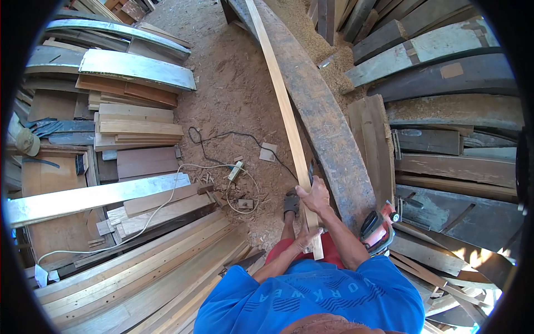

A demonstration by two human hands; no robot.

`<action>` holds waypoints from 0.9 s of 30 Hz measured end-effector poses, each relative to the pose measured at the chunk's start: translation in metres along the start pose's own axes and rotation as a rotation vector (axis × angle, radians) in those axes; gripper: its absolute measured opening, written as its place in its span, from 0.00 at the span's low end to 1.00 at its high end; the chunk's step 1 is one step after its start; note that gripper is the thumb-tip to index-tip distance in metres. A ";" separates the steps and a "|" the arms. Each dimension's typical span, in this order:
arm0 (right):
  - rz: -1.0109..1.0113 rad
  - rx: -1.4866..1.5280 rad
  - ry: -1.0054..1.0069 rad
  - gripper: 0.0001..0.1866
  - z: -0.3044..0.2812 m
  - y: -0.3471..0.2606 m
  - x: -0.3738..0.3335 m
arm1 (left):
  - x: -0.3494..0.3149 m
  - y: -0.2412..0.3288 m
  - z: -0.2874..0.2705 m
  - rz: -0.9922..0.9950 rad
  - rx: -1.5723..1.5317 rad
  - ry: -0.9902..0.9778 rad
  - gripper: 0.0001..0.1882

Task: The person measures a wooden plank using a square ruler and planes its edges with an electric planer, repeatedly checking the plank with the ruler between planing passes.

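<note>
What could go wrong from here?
The left hand and right hand hold the long wooden strip near one end, so its far length might swing or slip. The black cord runs close to the foot and could snag it. The red power tool sits near the right forearm and might get bumped.

Pale wood strip (289, 128), smooth, matt, w/ scuffed, rough-looking bench (328, 128) to its R. Near: matt blue cloth shirt (311, 298); nr R, red plastic-looking tool (376, 234). White-faced board (100, 197), L, looks glossy.
</note>
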State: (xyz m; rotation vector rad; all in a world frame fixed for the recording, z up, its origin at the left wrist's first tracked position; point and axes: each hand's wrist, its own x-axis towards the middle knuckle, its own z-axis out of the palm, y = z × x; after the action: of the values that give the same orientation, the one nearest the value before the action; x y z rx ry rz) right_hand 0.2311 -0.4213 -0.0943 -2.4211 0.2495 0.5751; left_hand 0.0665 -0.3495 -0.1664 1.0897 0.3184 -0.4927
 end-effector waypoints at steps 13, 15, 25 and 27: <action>-0.023 -0.046 0.048 0.45 -0.012 0.015 0.004 | 0.025 -0.051 0.006 -0.146 -0.123 -0.138 0.30; -0.014 -0.053 0.018 0.45 -0.023 0.010 -0.006 | 0.006 -0.007 0.021 -0.167 -0.251 -0.140 0.30; -0.193 1.157 -0.157 0.13 -0.255 -0.058 -0.092 | -0.052 0.141 0.089 -0.061 -0.452 -0.318 0.45; -0.250 1.210 -0.007 0.14 -0.289 -0.059 -0.120 | -0.071 0.210 0.124 0.025 -0.411 -0.420 0.55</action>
State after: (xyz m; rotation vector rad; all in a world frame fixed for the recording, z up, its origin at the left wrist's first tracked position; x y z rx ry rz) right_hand 0.2417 -0.5497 0.1974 -1.2443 0.1981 0.1933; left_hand 0.1177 -0.3676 0.0818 0.5717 0.0296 -0.5893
